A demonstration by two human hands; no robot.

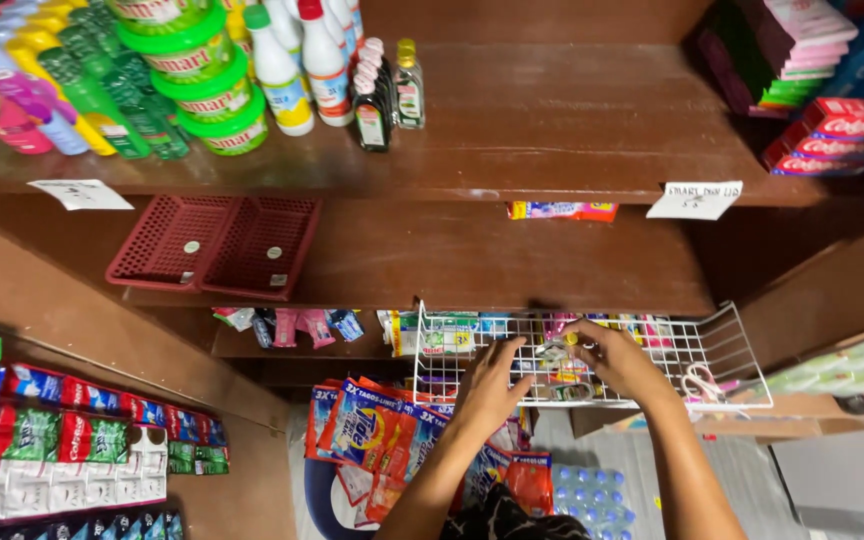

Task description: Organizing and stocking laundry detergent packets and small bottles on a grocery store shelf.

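both hands are inside a white wire basket (722, 335) that sits on a low brown shelf. the left hand (492, 385) lies flat with its fingers (508, 352) spread wide, resting on the small packets in the basket and gripping nothing. the right hand (620, 358) is just beside it, and its fingers (580, 332) are curled and pinching a small shiny packet (555, 352) that sits between the two hands. more little packets, pink and green and yellow, lie all around the fingers in the basket. a pair of scissors (697, 383) with pale handles lies in the basket, off past the right fingers near the wire edge. below the left fingers hang strips of orange and blue soap sachets (367, 432). a clear bag of small blue bottles (590, 495) lies under the right arm. far above the fingers, on the next shelf up, two red plastic baskets (214, 245) lie side by side. higher still, a top shelf holds green tubs (214, 92), white bottles with coloured caps (300, 62) and small dark bottles (372, 98) in a group. two white paper tags (695, 199) hang from the front edge of that top shelf. far to the left of the fingers, rows of red, green and white sachet strips (62, 455) hang on the wall
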